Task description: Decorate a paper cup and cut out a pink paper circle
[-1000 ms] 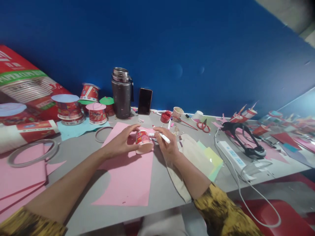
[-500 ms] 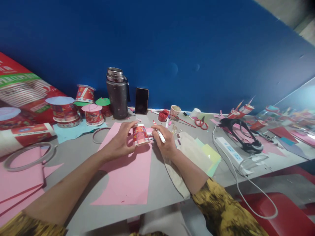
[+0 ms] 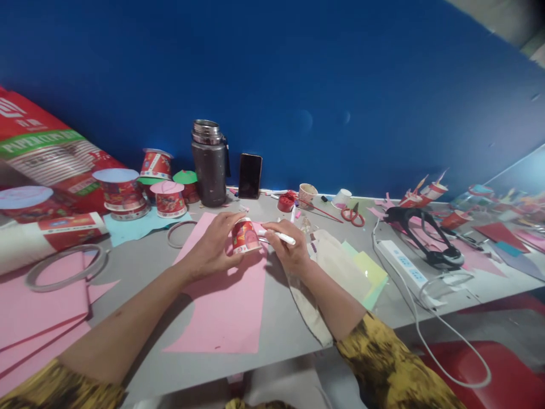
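My left hand (image 3: 213, 244) is closed round a small red printed paper cup (image 3: 244, 236), which stands mouth down on a pink paper sheet (image 3: 225, 307). My right hand (image 3: 292, 247) pinches a white marker pen (image 3: 279, 236) whose tip points at the cup's right side. Both hands rest over the upper part of the pink sheet, on the grey table (image 3: 136, 267).
Several red cups (image 3: 168, 199) with paper lids, a dark steel flask (image 3: 208, 165) and a phone (image 3: 250, 176) stand at the back. Tape rings (image 3: 63, 270), pink sheets (image 3: 38, 312), red scissors (image 3: 352, 215), a power strip (image 3: 402, 264) and a cloth bag (image 3: 336, 267) lie around.
The cup lay tilted on its side a second ago; now it stands upside down on the pink sheet. The marker has swung closer to the cup's side.
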Motion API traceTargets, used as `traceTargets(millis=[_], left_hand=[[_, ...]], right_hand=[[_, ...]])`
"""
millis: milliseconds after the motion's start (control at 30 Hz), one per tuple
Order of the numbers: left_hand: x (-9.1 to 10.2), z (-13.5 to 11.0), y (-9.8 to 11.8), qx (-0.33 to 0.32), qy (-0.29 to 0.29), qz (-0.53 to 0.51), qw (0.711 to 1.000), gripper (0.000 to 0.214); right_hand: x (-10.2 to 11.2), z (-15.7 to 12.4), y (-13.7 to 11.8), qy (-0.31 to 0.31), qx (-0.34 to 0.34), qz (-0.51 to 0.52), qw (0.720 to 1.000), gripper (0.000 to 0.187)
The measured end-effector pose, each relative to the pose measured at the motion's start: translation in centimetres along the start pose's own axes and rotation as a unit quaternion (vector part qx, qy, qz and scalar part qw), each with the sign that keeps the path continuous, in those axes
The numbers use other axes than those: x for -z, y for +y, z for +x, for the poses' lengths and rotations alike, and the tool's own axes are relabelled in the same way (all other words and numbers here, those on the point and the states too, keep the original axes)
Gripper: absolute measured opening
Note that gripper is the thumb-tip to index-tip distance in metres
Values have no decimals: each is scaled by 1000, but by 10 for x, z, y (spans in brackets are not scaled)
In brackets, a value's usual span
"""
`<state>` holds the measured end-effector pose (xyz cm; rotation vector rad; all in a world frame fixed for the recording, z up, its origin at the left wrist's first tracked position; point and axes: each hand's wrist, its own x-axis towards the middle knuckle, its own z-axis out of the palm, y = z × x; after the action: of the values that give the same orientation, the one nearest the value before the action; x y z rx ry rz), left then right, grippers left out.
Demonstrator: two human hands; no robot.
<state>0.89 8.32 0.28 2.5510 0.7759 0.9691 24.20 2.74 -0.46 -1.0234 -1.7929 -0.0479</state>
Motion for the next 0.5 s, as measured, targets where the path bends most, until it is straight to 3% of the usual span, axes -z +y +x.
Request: traceTargets(millis=[200, 500], left_hand=[[-2, -3, -1, -19, 25, 34, 999, 70], [-2, -4, -2, -6, 26, 64, 998, 70]], right_hand=[[5, 1, -22, 40, 5, 43, 998, 17], [6, 1, -37, 21, 24, 74, 997, 8]])
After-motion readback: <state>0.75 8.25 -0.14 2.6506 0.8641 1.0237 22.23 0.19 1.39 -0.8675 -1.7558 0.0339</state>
